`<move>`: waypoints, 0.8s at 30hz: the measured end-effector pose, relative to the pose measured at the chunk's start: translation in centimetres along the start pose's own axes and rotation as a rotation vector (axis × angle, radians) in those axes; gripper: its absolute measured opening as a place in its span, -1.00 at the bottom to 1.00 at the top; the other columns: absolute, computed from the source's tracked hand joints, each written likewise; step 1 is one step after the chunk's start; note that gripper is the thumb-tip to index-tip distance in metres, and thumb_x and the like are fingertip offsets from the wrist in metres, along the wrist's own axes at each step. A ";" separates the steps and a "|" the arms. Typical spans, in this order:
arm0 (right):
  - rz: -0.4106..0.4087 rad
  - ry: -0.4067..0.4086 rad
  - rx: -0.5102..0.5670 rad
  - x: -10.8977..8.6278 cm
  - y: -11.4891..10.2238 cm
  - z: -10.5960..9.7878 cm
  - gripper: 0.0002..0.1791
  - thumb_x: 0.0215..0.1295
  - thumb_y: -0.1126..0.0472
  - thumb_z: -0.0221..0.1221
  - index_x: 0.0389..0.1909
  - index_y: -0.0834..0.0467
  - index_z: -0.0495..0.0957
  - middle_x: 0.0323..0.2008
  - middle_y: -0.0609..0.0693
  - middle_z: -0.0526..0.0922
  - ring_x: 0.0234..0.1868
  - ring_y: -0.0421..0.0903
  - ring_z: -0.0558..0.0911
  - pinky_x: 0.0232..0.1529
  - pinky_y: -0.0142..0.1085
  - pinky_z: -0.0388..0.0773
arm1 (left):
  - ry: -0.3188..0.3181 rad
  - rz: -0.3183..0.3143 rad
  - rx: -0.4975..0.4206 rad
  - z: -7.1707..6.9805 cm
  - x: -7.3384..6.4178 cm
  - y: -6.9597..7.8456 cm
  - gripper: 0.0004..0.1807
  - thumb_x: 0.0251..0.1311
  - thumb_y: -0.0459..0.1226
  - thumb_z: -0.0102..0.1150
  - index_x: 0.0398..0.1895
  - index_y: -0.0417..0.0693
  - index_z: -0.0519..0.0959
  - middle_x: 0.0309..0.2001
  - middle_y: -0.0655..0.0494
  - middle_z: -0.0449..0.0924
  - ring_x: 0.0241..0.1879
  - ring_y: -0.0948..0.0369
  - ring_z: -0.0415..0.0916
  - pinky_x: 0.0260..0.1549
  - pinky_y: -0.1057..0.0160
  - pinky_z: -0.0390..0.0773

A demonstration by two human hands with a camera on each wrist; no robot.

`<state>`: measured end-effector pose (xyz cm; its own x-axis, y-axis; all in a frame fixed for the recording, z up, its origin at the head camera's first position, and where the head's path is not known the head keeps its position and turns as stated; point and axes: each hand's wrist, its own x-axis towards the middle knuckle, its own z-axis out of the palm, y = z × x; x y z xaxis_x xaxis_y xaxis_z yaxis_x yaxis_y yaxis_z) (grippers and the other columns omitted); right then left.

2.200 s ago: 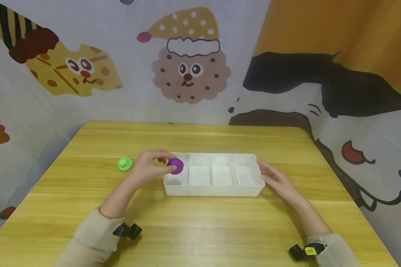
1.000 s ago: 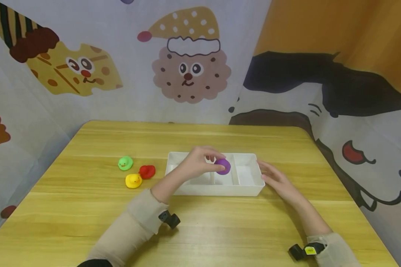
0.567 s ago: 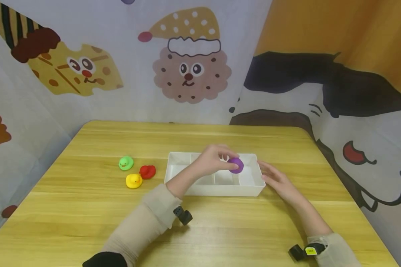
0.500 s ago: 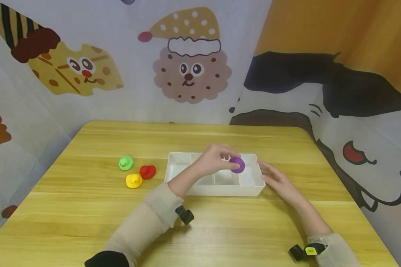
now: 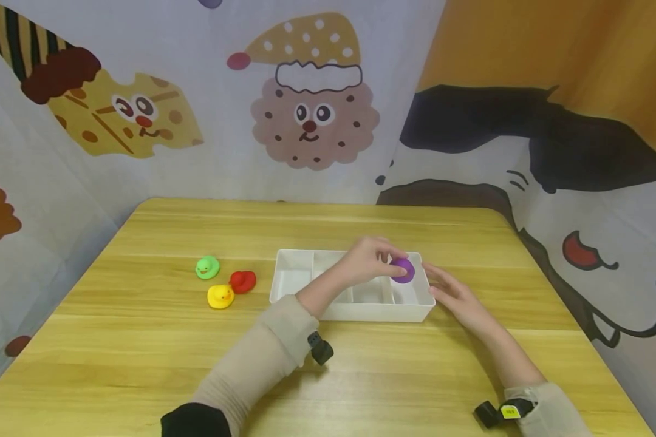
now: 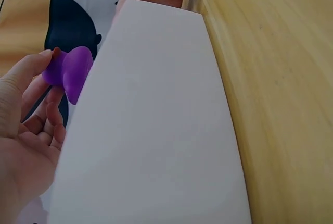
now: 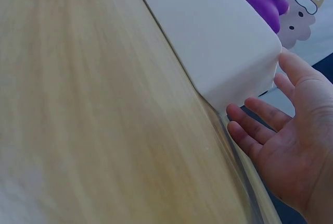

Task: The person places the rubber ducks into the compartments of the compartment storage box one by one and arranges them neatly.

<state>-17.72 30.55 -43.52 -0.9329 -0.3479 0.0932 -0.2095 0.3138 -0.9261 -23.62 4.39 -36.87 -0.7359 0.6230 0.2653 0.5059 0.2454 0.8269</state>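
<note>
In the head view my left hand [image 5: 367, 261] pinches a purple rubber duck [image 5: 403, 271] between thumb and fingers, over the rightmost compartment of a white divided box [image 5: 361, 313]. The left wrist view shows the duck [image 6: 76, 73] by its head and body, with the thumb at its head and the lower body behind the box wall. My right hand [image 5: 452, 294] rests at the right end of the box, fingers loosely extended; in the right wrist view its thumb and fingertips lie right at the corner of the white box [image 7: 218, 36].
Left of the box, a green duck [image 5: 207, 267], a red duck [image 5: 243, 281] and a yellow duck [image 5: 220, 297] stand close together on the wooden table [image 5: 142, 340]. A cloth with cartoon prints [image 5: 213, 176] hangs behind the table.
The left hand has carried the purple duck rightward, from over the leftmost compartment to over the rightmost one. The red and yellow ducks came into view from behind the arm. The right hand stays put.
</note>
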 end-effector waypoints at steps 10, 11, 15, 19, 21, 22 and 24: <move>-0.002 -0.007 -0.001 0.0 0.1 -0.1 -0.43 0.48 0.20 -0.02 0.46 0.11 0.13 0.34 0.26 0.25 0.15 -0.24 0.45 0.06 -0.37 0.40 | -0.033 -0.016 -0.006 1.1 0.8 -0.5 -0.67 0.04 -0.24 0.43 -0.10 -0.15 0.70 -0.35 0.26 0.60 -0.38 0.27 0.43 -0.48 0.38 0.48; -0.002 -0.007 -0.004 0.0 0.1 -0.1 -0.43 0.48 0.20 -0.02 0.46 0.10 0.13 0.34 0.26 0.25 0.15 -0.24 0.45 0.06 -0.37 0.39 | -0.037 -0.022 -0.004 1.2 0.9 -0.6 -0.66 0.04 -0.24 0.43 -0.10 -0.15 0.69 -0.36 0.25 0.60 -0.38 0.27 0.43 -0.48 0.38 0.48; -0.007 -0.006 -0.013 -0.1 0.1 -0.1 -0.43 0.48 0.20 -0.02 0.46 0.09 0.13 0.34 0.25 0.25 0.16 -0.25 0.44 0.07 -0.39 0.38 | -0.053 -0.055 0.019 1.4 1.0 -0.7 -0.65 0.03 -0.24 0.44 -0.08 -0.14 0.69 -0.34 0.25 0.60 -0.35 0.30 0.43 -0.42 0.40 0.48; -0.016 -0.011 -0.004 0.0 0.2 -0.1 -0.43 0.48 0.22 -0.02 0.46 0.10 0.12 0.34 0.26 0.24 0.16 -0.26 0.44 0.07 -0.39 0.37 | -0.060 -0.083 0.047 1.7 1.1 -0.8 -0.64 0.01 -0.24 0.46 -0.09 -0.12 0.69 -0.33 0.26 0.61 -0.32 0.32 0.44 -0.37 0.41 0.48; -0.019 -0.011 0.001 0.0 0.2 -0.1 -0.43 0.48 0.22 -0.02 0.46 0.11 0.13 0.35 0.26 0.24 0.16 -0.25 0.45 0.08 -0.39 0.37 | -0.061 -0.093 0.055 1.9 1.1 -1.0 -0.64 0.00 -0.24 0.46 -0.09 -0.12 0.69 -0.32 0.27 0.61 -0.29 0.31 0.47 -0.34 0.41 0.47; -0.020 -0.009 0.002 0.0 0.2 -0.1 -0.43 0.48 0.23 -0.02 0.45 0.11 0.13 0.35 0.27 0.24 0.16 -0.25 0.45 0.07 -0.39 0.37 | -0.062 -0.100 0.059 1.9 1.1 -1.0 -0.64 0.00 -0.24 0.46 -0.09 -0.11 0.69 -0.32 0.27 0.62 -0.28 0.30 0.48 -0.32 0.42 0.46; -0.021 -0.006 0.001 0.0 0.2 -0.1 -0.43 0.47 0.23 -0.01 0.45 0.11 0.14 0.35 0.27 0.24 0.16 -0.24 0.45 0.07 -0.39 0.37 | -0.061 -0.109 0.068 2.0 1.1 -1.1 -0.65 -0.01 -0.24 0.47 -0.10 -0.10 0.70 -0.31 0.26 0.62 -0.24 0.28 0.51 -0.28 0.42 0.46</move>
<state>-17.81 30.70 -43.69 -0.9267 -0.3594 0.1101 -0.2283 0.3054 -0.9245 -24.06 6.31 -38.52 -0.7604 0.6335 0.1428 0.4549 0.3628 0.8133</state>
